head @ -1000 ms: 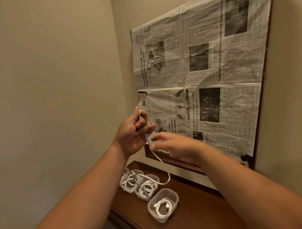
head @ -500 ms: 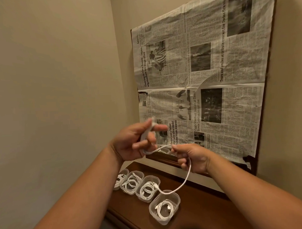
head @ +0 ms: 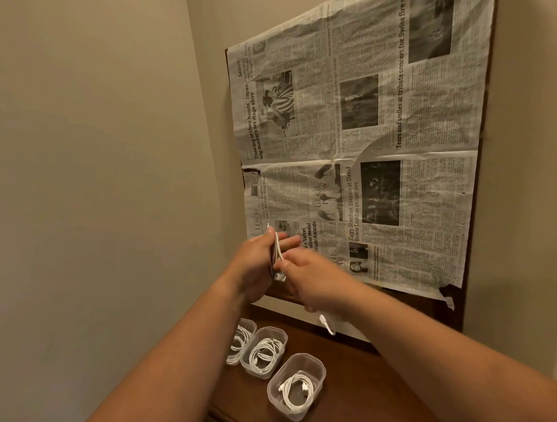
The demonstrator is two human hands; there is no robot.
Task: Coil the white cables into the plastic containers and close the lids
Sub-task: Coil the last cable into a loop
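Note:
My left hand (head: 257, 262) is raised in front of the wall with loops of a white cable (head: 277, 246) wound round its fingers. My right hand (head: 314, 279) sits just to its right and pinches the same cable; the cable's plug end (head: 325, 323) dangles below that hand. Down on the wooden top stand three open clear plastic containers, each with a coiled white cable inside: the nearest container (head: 297, 385), a middle container (head: 264, 351) and a far container (head: 242, 340) partly hidden by my left forearm. I see no lids.
The containers stand on a dark wooden cabinet top (head: 356, 391) in a corner. A board covered in newspaper (head: 363, 144) leans against the back wall behind my hands. A plain beige wall (head: 96, 185) closes off the left side.
The long loop of cable that hung down to the containers has been wound up onto my left hand. My right hand moved up and left against my left hand; only the plug end hangs now.

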